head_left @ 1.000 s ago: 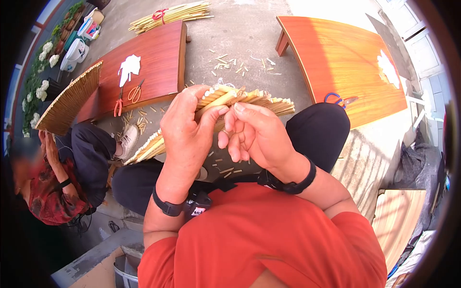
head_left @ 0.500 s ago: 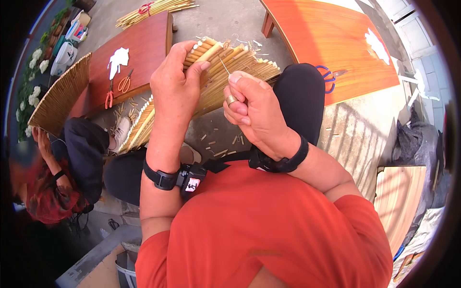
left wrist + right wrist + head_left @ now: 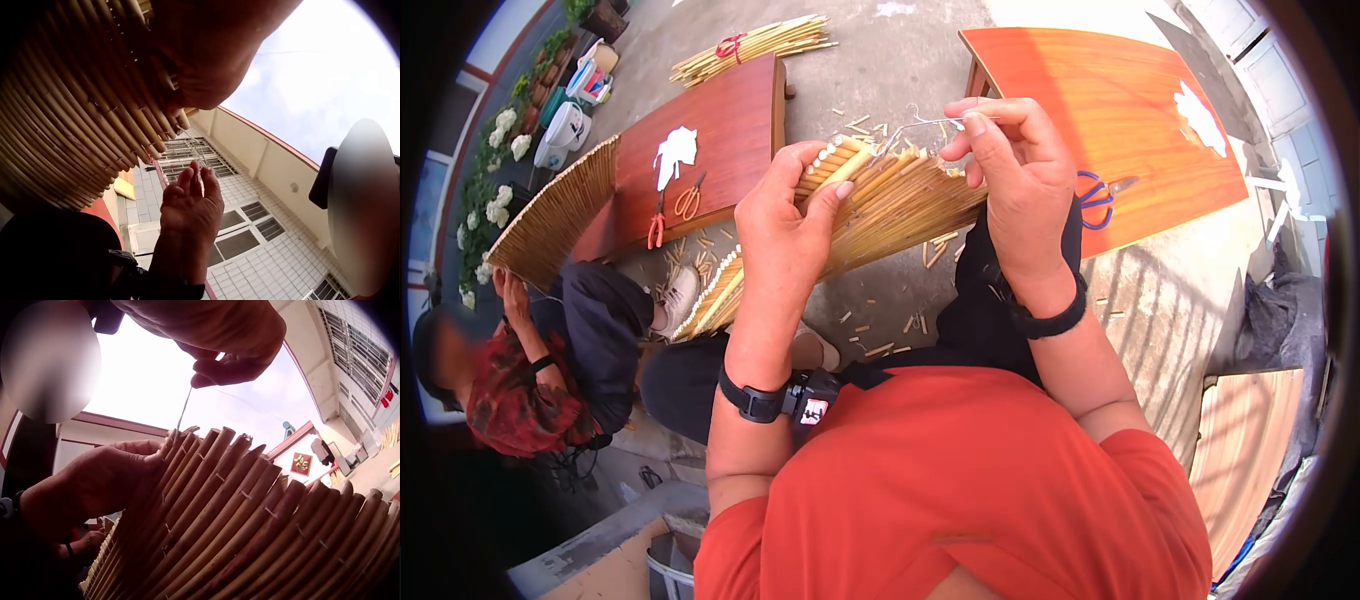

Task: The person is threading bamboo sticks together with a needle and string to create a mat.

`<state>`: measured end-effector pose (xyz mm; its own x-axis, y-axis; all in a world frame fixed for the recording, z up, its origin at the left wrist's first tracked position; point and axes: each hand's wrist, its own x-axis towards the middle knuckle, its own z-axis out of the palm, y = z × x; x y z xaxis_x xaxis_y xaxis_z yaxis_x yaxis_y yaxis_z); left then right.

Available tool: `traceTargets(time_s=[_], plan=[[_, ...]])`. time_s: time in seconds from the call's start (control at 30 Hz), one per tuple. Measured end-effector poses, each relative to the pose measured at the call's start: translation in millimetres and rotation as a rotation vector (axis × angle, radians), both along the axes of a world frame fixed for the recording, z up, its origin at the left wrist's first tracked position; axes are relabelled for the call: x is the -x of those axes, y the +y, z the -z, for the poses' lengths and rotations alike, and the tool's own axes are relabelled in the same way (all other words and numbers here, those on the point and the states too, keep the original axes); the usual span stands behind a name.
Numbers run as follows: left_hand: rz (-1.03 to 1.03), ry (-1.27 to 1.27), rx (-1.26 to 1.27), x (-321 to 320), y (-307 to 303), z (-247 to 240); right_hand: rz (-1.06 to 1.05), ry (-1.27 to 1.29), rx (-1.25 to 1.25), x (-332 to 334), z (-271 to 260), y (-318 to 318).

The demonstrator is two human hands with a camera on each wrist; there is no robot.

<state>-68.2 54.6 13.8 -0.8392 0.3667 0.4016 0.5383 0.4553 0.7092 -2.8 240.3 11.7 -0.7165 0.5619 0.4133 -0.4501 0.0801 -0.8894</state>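
A mat of stitched reed stalks [image 3: 900,205] slants across the lap in the head view. My left hand [image 3: 785,225] grips its upper edge, thumb lying on the stalks and fingers behind. To the right, above the mat, my right hand [image 3: 1028,175] pinches a thin white thread [image 3: 920,123] between thumb and fingers. From the right wrist view, the thread [image 3: 184,411] runs taut from the stalk ends beside the left thumb up to the right fingertips. Small stitches cross the stalks [image 3: 244,494]. Part of the left hand's fingers is hidden by the mat.
Red-handled pliers [image 3: 657,222] and orange-handled scissors [image 3: 688,200] lie on the left table [image 3: 725,120]. Blue-handled scissors [image 3: 1097,205] rest on the right table [image 3: 1090,110]. Another person [image 3: 520,390] sits at the left holding a second mat [image 3: 565,215]. Cut stalk pieces litter the floor.
My right hand came from beside the left thumb, drew back, and has moved up and right with the thread stretched out. My left hand keeps its grip on the mat.
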Motion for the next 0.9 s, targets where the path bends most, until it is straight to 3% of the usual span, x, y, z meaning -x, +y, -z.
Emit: traceTargets(time_s=[0.03, 0.07, 0.13, 0.2, 0.27, 0.3, 0.33, 0.4, 0.5, 0.53, 0.6, 0.67, 0.8, 0.87, 0.9], plan=[[0.004, 0.003, 0.002, -2.1, 3.6, -0.2, -0.159, 0.006, 0.254, 2.4, -6.9, -4.2], [-0.023, 0.027, -0.003, -4.6, 7.0, 0.1, -0.155, 0.009, 0.257, 4.3, -8.5, -8.4], [-0.079, 0.069, -0.009, -7.2, 15.7, -1.2, -0.39, 0.029, 0.512, 9.0, -11.4, -14.2], [-0.094, 0.084, 0.013, -6.3, 19.2, -2.2, -0.421, -0.01, 0.54, 6.9, -12.0, -24.2], [-0.066, 0.194, 0.057, -4.3, 17.7, 4.4, -0.472, -0.091, 0.39, 1.5, -1.3, -35.4], [-0.064, 0.193, 0.06, -6.7, 16.8, 6.6, -0.385, -0.118, 0.102, -4.6, 6.2, -44.3], [-0.09, 0.132, 0.059, -7.8, 17.3, 6.9, -0.383, -0.123, 0.107, -10.3, 8.3, -43.4], [-0.118, 0.071, 0.056, -8.9, 19.2, 6.4, -0.256, 0.021, -0.598, -22.0, 10.5, -30.6], [-0.083, 0.19, 0.079, -11.7, 24.2, 6.6, -0.414, -0.033, -0.508, -47.2, -22.5, 14.9], [-0.087, 0.183, 0.083, -7.7, 26.1, 5.9, -0.531, 0.171, -0.333, -59.1, -36.2, 30.4], [-0.14, 0.136, 0.081, 5.2, 29.4, 4.0, -1.267, 0.702, 0.158, -51.8, -60.7, 71.1], [-0.14, 0.083, 0.082, 9.2, 31.0, 2.8, -1.13, 0.833, 0.543, -100.0, -60.3, 110.4], [-0.046, 0.14, 0.136, 4.2, 36.6, 9.6, -1.013, 0.793, 0.534, -97.8, -80.3, 114.4], [-0.07, 0.199, 0.14, 1.0, 39.0, 14.5, -0.645, 0.597, 0.489, -89.8, -60.4, 101.8], [-0.073, 0.199, 0.147, 0.2, 39.6, 12.0, -0.582, 0.405, 0.465, -79.8, -46.7, 90.9]])
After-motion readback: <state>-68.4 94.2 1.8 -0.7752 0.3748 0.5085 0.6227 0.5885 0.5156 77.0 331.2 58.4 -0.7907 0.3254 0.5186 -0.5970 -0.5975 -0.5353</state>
